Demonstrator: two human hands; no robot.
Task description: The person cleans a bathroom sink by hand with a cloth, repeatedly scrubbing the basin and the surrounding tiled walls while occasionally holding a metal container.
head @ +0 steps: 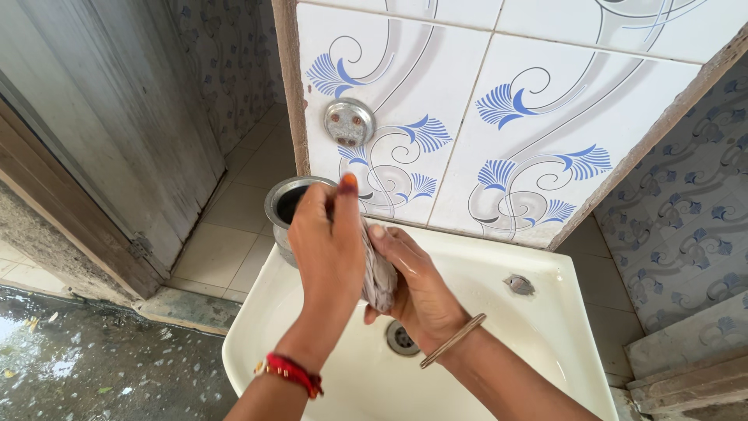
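Cloth (379,273), grey and wadded, stands upright, gripped between left hand (327,242) and right hand (421,292) fingers over sink (545,320).

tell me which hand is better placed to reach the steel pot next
Left, probably: the left hand is right beside the steel pot, while the right hand sits farther off, cupping the grey cloth.

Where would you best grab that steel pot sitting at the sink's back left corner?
Probably by the rim of the steel pot, coming from above on its left side: its mouth faces up, and the left hand covers its right side.
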